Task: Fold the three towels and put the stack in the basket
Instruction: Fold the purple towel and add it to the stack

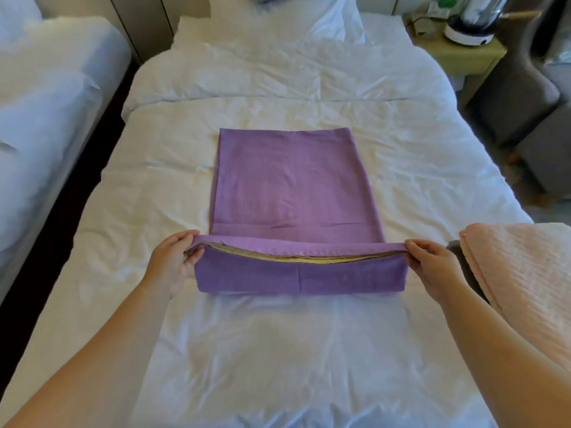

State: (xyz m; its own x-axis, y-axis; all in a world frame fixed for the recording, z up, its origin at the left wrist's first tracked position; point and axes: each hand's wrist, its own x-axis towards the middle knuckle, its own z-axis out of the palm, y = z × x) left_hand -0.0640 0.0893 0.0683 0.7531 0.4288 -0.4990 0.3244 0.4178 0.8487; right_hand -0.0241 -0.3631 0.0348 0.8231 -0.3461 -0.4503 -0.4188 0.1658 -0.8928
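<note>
A purple towel (pixel 287 180) lies lengthwise in the middle of the white bed (pixel 309 350). Its near end is lifted off the bed and turned over toward the far end, and a yellowish layer shows inside the fold. My left hand (pixel 174 261) pinches the left corner of that lifted edge. My right hand (pixel 432 264) pinches the right corner. A pink towel (pixel 522 285) lies in a heap at the right edge of the bed, beside my right forearm. A dark object (pixel 455 250) peeks out between my right hand and the pink towel. No basket is in view.
A second white bed (pixel 46 118) stands to the left across a dark gap. A nightstand (pixel 457 57) with a kettle stands at the back right, and a grey armchair (pixel 525 97) is to the right. A pillow (pixel 278 20) lies at the head of the bed.
</note>
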